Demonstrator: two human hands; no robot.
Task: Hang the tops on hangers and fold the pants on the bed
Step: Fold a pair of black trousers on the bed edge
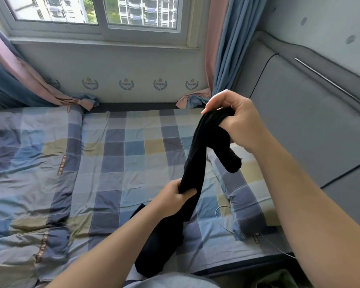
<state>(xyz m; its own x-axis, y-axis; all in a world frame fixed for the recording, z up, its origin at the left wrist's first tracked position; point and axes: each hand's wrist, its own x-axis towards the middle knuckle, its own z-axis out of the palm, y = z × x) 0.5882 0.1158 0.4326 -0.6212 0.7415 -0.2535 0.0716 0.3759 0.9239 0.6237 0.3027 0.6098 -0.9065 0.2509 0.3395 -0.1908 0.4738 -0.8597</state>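
Checked bedding covers the bed (116, 146) across the lower frame. Nearest, at lower centre, the bottom end of the black pants (195, 154) seems to rest bunched on the sheet. Just above, the left hand (172, 201) grips the twisted cloth, its fingers (188, 193) curled round it. From there the long axis rises to the upper right, where the right hand (237, 123) clamps the top end, and a short tail hangs below it. I judge the pants need spreading flat before folding. Farther back are the curtains (226, 48) and window (141, 13).
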